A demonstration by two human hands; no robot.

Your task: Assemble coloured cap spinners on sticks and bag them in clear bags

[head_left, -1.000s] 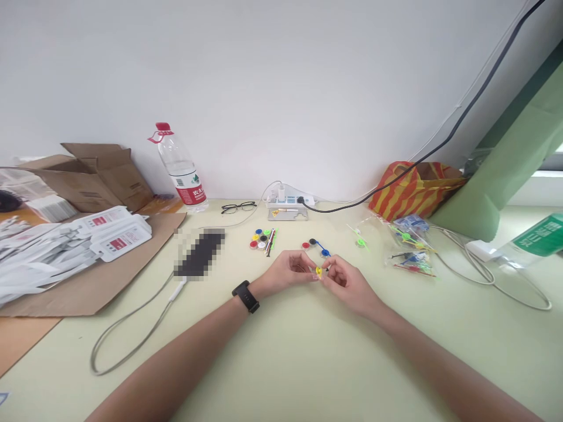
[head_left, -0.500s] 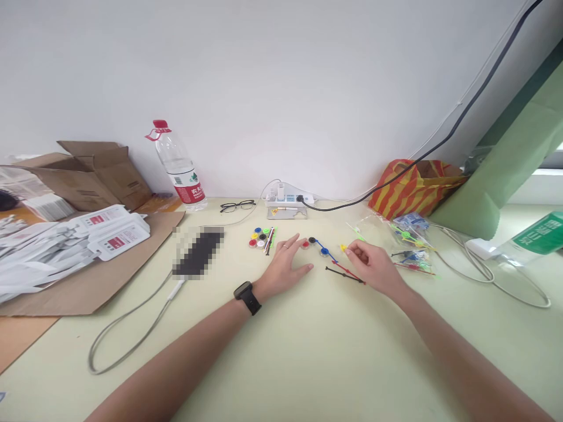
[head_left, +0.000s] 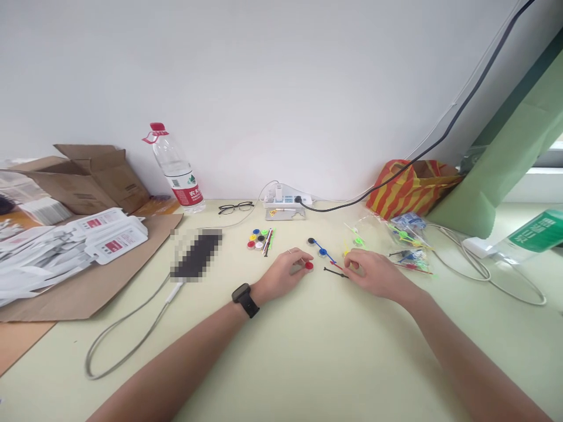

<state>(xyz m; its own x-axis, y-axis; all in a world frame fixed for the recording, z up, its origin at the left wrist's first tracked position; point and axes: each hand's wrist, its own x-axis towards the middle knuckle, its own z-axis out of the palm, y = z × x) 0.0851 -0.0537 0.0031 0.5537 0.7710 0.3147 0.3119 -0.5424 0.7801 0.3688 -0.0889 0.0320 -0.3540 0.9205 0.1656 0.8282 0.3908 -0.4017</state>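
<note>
My left hand [head_left: 285, 274], with a watch on its wrist, pinches a small red plastic disc [head_left: 309, 266] between thumb and fingers. To the right, my right hand [head_left: 372, 274] has its fingers closed at a thin red plastic stick [head_left: 336, 265], whose far end is hidden by them. A black stick [head_left: 334, 272] lies just below, partly covered by the same fingers. Between the hands, a blue stick [head_left: 329, 256] runs beside a blue disc [head_left: 322, 252] and a black disc [head_left: 311, 241]. A yellow piece [head_left: 347, 253] shows behind my right fingertips.
Several coloured discs [head_left: 252, 238] and sticks [head_left: 268, 242] are grouped left of centre. Bagged parts [head_left: 411, 258] lie at right. A power strip [head_left: 288, 198], glasses [head_left: 236, 207], water bottle [head_left: 187, 187], blurred dark phone-like object [head_left: 197, 255] and striped bag [head_left: 404, 190] stand around.
My left hand has closed on the red disc and drawn it nearer to me. My right hand has left the yellow piece and moved down to the red stick.
</note>
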